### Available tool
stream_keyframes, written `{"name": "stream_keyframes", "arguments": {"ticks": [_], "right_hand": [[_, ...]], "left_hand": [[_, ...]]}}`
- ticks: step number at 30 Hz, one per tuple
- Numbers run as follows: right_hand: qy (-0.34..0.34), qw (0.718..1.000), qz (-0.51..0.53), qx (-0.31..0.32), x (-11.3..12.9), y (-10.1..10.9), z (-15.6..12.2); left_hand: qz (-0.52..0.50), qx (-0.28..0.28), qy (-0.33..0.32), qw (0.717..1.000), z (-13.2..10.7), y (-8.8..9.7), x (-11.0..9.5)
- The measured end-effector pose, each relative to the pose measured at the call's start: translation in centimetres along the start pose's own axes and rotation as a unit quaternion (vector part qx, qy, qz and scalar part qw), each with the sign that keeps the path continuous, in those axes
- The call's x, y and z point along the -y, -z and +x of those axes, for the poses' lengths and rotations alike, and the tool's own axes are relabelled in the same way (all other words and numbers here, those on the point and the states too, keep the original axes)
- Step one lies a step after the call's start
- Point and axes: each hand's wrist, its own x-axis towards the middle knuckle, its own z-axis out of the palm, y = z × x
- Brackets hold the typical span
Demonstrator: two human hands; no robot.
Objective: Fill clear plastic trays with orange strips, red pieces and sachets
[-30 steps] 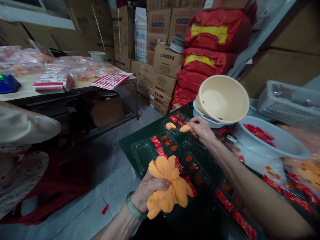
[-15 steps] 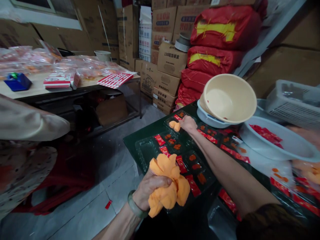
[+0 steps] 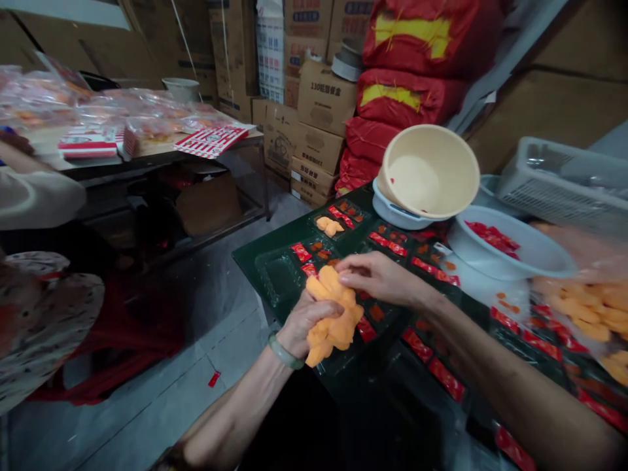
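Observation:
My left hand (image 3: 307,320) is closed around a bunch of soft orange pieces (image 3: 336,320), rounded and petal-like; I cannot tell what they are. At the bunch's upper edge, the thumb and fingers of my right hand (image 3: 370,278) pinch one of the pieces. Beyond my hands, a clear plastic tray (image 3: 282,278) on the dark green table holds red packets (image 3: 301,252) and small orange-brown pieces. Farther back, two loose orange pieces (image 3: 330,226) lie in another tray beside more packets. My hands partly cover the nearer trays.
A cream basin (image 3: 432,170) leans in a pale blue one at the table's far edge. To the right stand a basin of red packets (image 3: 493,239) and a bag of orange pieces (image 3: 589,307). A co-worker's sleeve (image 3: 39,196) shows at left, by a table of bagged goods (image 3: 147,111).
My right hand has come back from the far tray to the bunch in my left hand. Orange pieces stay in that tray. The view has shifted slightly.

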Motion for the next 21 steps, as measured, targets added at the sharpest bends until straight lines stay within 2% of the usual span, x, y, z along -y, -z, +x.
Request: {"name": "stream_keyframes", "arguments": {"ticks": [2,5,9,11,13,15,18,21], "right_hand": [[-0.019,0.999,0.019,-0.027,0.2,-0.5,-2.0],[-0.032,0.991,0.040,-0.124,-0.2,0.1,-4.3],[-0.025,0.963,0.067,-0.261,-2.0,3.7,-5.6],[-0.022,0.953,0.042,-0.299,-3.9,5.7,-5.0],[-0.018,0.949,-0.027,-0.313,-6.5,7.0,-3.6],[-0.008,0.936,-0.141,-0.322,-9.5,7.4,-1.7],[-0.002,0.903,-0.314,-0.294,-13.4,6.5,0.9],[-0.016,0.897,-0.369,-0.243,-15.1,5.3,2.0]], "left_hand": [[0.011,0.018,0.007,1.000,-0.2,-0.3,0.3],[0.012,0.020,0.000,1.000,-0.6,-0.6,0.4],[-0.005,0.014,-0.001,1.000,-1.0,-0.7,0.4],[-0.007,0.010,-0.003,1.000,-1.2,-0.6,0.4],[-0.012,0.017,-0.005,1.000,-1.4,-0.7,0.3],[-0.016,0.031,-0.009,0.999,-1.7,-0.8,0.2],[-0.022,0.030,-0.018,0.999,-1.7,-1.1,0.1],[-0.027,0.012,-0.022,0.999,-1.5,-1.3,0.3]]}}
